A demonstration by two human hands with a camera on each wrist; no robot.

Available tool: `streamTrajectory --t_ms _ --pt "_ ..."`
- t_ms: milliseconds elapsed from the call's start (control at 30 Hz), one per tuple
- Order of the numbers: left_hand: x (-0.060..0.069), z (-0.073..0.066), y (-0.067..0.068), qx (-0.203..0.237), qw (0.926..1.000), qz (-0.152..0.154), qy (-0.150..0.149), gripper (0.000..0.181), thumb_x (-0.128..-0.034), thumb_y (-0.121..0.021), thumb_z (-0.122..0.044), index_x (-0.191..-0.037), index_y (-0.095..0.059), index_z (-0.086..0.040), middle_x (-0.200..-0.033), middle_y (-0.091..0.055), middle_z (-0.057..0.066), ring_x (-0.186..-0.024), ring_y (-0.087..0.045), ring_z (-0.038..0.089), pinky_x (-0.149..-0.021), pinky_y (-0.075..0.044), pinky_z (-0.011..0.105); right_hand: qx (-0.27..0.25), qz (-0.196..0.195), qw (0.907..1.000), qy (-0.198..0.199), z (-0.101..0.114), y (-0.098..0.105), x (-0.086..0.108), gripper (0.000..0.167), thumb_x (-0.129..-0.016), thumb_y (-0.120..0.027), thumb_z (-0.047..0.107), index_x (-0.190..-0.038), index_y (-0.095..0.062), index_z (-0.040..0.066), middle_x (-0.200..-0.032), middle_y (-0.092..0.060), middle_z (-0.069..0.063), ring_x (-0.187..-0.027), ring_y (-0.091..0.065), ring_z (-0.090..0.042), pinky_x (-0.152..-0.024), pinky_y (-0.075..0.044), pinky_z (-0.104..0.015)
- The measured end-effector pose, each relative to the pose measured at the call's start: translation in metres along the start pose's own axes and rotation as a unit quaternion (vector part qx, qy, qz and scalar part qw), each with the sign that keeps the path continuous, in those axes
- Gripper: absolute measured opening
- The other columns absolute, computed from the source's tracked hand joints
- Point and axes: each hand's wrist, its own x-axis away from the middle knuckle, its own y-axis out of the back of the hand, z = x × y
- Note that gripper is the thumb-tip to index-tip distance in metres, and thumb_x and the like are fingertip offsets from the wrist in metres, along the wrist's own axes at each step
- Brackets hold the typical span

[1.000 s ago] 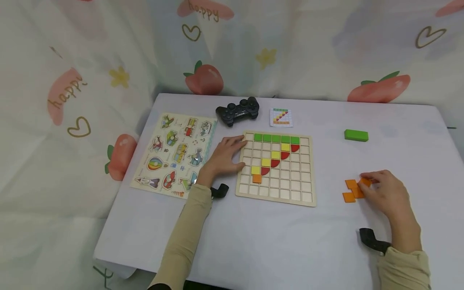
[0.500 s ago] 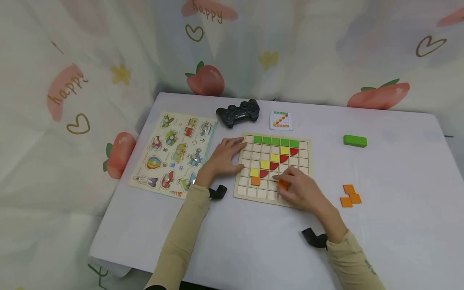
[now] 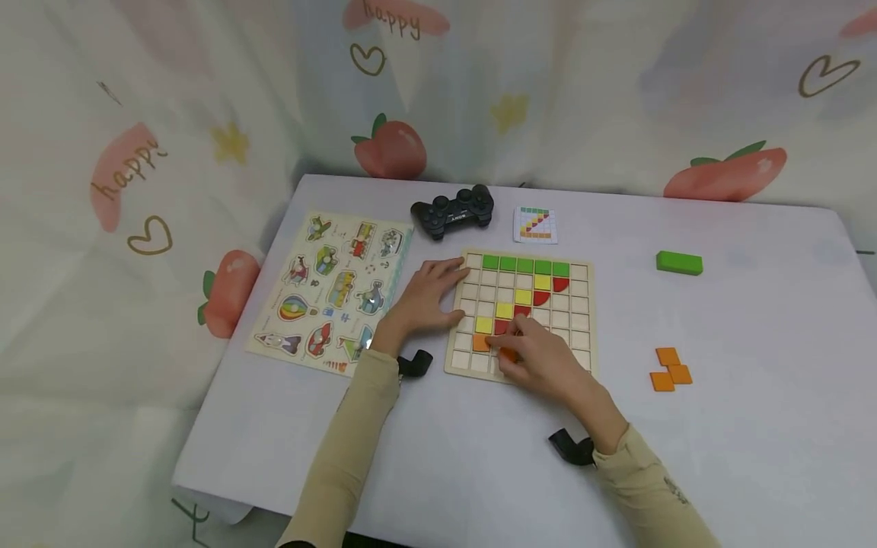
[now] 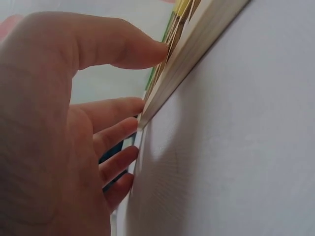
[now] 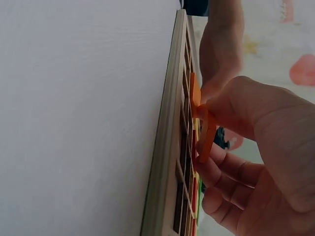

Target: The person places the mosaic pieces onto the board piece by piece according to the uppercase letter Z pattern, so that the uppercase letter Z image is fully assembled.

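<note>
A wooden grid board (image 3: 578,307) lies on the white table, its cells partly filled with green, yellow and red tiles and one orange tile (image 3: 481,342). My right hand (image 3: 544,361) pinches another orange square tile (image 5: 207,136) between thumb and fingers, just over the board beside that placed tile. In the right wrist view the pinched tile is tilted on edge. My left hand (image 3: 423,298) rests at the board's left edge, fingers extended, with thumb and fingertips touching the rim (image 4: 179,61).
Several loose orange tiles (image 3: 671,371) lie to the right of the board. Behind them is a green block (image 3: 679,263). A small pattern card (image 3: 536,225) and a black game controller (image 3: 454,211) stand at the back; a picture puzzle (image 3: 329,293) lies at left.
My right hand has picked up an orange tile from the loose pile, carried it left to the board and moved beside the placed orange tile. The left hand stays at the board's edge.
</note>
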Motion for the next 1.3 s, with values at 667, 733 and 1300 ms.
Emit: streamTrajectory --t_ms 667,733,1300 --pt "-0.006 -0.004 0.01 -0.005 1.0 -0.002 0.003 0.078 -0.0826 -0.062 -0.045 -0.153 -0.038 -0.021 -0.161 -0.026 -0.004 -0.141 -0.025 0.019 -0.116 -0.023 0.038 -0.005 -0.013 0.9998 -0.014 -0.006 0.006 -0.011 0.021 -0.082 -0.079 0.015 -0.101 -0.075 0.006 -0.097 -0.067 -0.005 -0.088 -0.057 -0.023 -0.073 -0.052 -0.038" --pt "-0.005 -0.004 0.007 0.002 1.0 0.006 -0.001 0.079 -0.0825 -0.062 -0.045 -0.154 -0.038 -0.021 -0.161 -0.026 -0.003 -0.141 -0.025 0.02 -0.116 -0.023 0.039 -0.017 -0.014 0.9996 -0.018 -0.006 0.004 -0.009 0.021 -0.082 -0.08 0.015 -0.099 -0.076 0.005 -0.096 -0.068 -0.005 -0.088 -0.058 -0.023 -0.075 -0.052 -0.039" --pt "-0.002 0.0 -0.001 -0.002 1.0 0.001 -0.003 0.08 -0.0805 -0.063 -0.045 -0.153 -0.039 -0.02 -0.16 -0.027 -0.002 -0.139 -0.027 0.022 -0.114 -0.025 0.041 -0.019 -0.067 0.9966 -0.043 -0.012 0.018 0.012 0.021 -0.081 -0.081 0.017 -0.098 -0.077 0.003 -0.097 -0.06 -0.007 -0.086 -0.058 -0.022 -0.071 -0.053 -0.038"
